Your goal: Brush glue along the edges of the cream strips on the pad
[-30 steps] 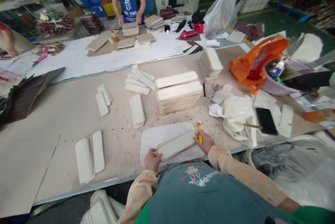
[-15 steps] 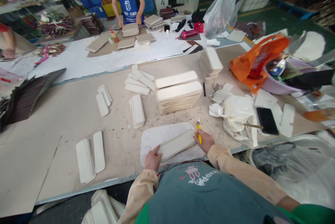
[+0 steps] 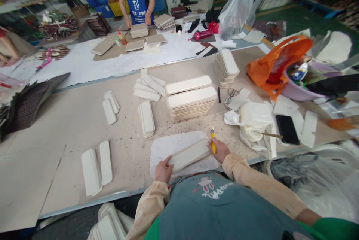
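On a pale rounded board (image 3: 162, 146) at the table's near edge lies a small stack of long off-white panels (image 3: 190, 155), slanting up to the right. My left hand (image 3: 163, 169) is closed on the left end of the panels, its thumb and fingers at their edge. At their right end, my right hand (image 3: 219, 151) grips a yellow utility knife (image 3: 213, 142), its tip pointing away from me. That hand's fingers also touch the panels' corner. Just beyond stands a tall stack of similar white panels (image 3: 192, 101).
Smaller panel piles (image 3: 147, 118) and a panel pair (image 3: 92, 172) lie to the left. Scissors (image 3: 232, 94), a crumpled white bag (image 3: 255, 120), a black phone (image 3: 287, 129) and an orange bag (image 3: 277, 64) sit on the right. Across the table stands a person in a blue apron (image 3: 137, 2).
Both my hands and the panels stay almost still. At the far left, another person's arm has shifted slightly.
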The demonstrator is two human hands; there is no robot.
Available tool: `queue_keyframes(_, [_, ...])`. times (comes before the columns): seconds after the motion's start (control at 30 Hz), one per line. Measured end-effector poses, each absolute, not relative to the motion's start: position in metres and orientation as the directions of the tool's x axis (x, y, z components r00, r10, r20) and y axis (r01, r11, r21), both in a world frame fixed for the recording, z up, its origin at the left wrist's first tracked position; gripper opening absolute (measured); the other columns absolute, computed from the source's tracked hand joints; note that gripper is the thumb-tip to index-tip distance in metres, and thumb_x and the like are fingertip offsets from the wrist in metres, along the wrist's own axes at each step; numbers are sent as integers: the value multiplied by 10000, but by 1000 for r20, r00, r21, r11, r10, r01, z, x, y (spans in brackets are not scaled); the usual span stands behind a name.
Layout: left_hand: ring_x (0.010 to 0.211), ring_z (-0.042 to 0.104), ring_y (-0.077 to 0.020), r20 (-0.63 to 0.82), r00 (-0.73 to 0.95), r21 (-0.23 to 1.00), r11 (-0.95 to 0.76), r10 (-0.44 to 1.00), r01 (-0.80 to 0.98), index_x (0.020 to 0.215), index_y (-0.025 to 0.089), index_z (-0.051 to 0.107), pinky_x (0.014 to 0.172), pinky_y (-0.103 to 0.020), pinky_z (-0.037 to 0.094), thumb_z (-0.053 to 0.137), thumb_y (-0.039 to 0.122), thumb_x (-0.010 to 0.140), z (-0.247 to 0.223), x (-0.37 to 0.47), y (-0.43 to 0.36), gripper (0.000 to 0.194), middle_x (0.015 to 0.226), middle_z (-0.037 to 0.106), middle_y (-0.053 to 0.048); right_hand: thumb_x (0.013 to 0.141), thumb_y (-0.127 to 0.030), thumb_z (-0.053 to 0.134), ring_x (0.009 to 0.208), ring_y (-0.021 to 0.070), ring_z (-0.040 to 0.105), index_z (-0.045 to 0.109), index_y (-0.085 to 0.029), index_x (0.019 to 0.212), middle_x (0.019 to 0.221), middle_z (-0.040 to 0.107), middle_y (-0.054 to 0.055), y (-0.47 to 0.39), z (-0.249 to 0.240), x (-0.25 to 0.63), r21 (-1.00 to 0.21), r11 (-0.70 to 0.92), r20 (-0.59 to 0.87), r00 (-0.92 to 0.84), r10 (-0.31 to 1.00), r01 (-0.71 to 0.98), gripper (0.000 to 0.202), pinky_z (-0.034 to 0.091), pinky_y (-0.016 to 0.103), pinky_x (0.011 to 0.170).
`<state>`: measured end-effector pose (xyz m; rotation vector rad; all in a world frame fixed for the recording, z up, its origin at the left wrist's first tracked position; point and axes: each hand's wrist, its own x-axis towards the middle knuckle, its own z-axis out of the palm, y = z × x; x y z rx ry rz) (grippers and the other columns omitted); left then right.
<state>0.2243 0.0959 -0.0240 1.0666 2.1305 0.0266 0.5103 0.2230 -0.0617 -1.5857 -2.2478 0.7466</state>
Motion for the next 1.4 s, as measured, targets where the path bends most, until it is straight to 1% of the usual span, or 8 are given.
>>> queue_keyframes(0.17, [787, 583, -143, -602, -373, 314, 639, 706, 702, 1264, 260, 560, 736, -224, 407, 553, 270, 813, -23, 225, 96, 452, 829, 628, -16, 771, -287, 495, 773, 199, 598, 461, -231, 810, 832, 602, 49, 227, -64, 514, -627, 267, -23, -360, 933, 732, 76, 460, 291, 674])
queue_keyframes(0.37, [786, 586, -140, -596, -377, 302, 633, 709, 713, 1264, 244, 560, 738, -222, 406, 545, 268, 819, -23, 227, 96, 446, 844, 637, -20, 783, -301, 524, 750, 195, 622, 442, -244, 827, 827, 630, 26, 227, -62, 513, -714, 242, -29, -373, 927, 657, 108, 492, 318, 690])
queue_keyframes(0.47, [789, 588, -142, -589, -378, 306, 630, 715, 714, 1270, 243, 554, 742, -224, 408, 538, 269, 823, -23, 227, 95, 448, 847, 633, -24, 775, -316, 554, 807, 220, 625, 464, -249, 848, 847, 639, 30, 225, -61, 512, -730, 254, -20, -391, 920, 635, 134, 495, 360, 739])
queue_keyframes(0.57, [782, 588, -140, -584, -379, 310, 629, 718, 713, 1274, 248, 548, 747, -223, 410, 538, 271, 823, -25, 227, 94, 452, 843, 628, -20, 747, -299, 582, 940, 248, 613, 454, -251, 846, 990, 658, 54, 225, -62, 511, -738, 246, -4, -369, 929, 628, 169, 483, 413, 825])
queue_keyframes(0.67, [770, 586, -142, -584, -380, 313, 630, 718, 711, 1274, 244, 549, 744, -227, 415, 541, 273, 821, -26, 227, 93, 454, 836, 622, -21, 730, -288, 595, 1005, 255, 606, 441, -255, 855, 1102, 649, 60, 226, -63, 511, -768, 200, -44, -362, 931, 609, 201, 475, 443, 862])
queue_keyframes(0.83, [766, 583, -141, -582, -383, 314, 633, 717, 708, 1272, 251, 550, 743, -231, 420, 537, 278, 822, -27, 227, 93, 451, 839, 617, -20, 723, -280, 598, 991, 249, 613, 431, -256, 857, 1082, 655, 52, 229, -66, 512, -790, 183, -79, -393, 916, 586, 216, 470, 441, 866])
queue_keyframes(1.17, [767, 580, -140, -584, -380, 317, 632, 718, 707, 1272, 242, 550, 741, -225, 413, 538, 263, 822, -26, 228, 94, 451, 823, 608, -19, 726, -297, 597, 951, 251, 589, 451, -251, 880, 993, 645, 44, 230, -72, 511, -739, 196, -71, -363, 929, 645, 217, 464, 420, 838])
queue_keyframes(1.4, [768, 576, -136, -584, -383, 316, 635, 716, 705, 1272, 241, 550, 737, -216, 409, 544, 259, 822, -24, 228, 94, 450, 819, 605, -16, 729, -304, 585, 945, 249, 589, 456, -248, 903, 986, 633, 46, 229, -71, 510, -739, 193, -74, -362, 929, 646, 224, 465, 419, 837])
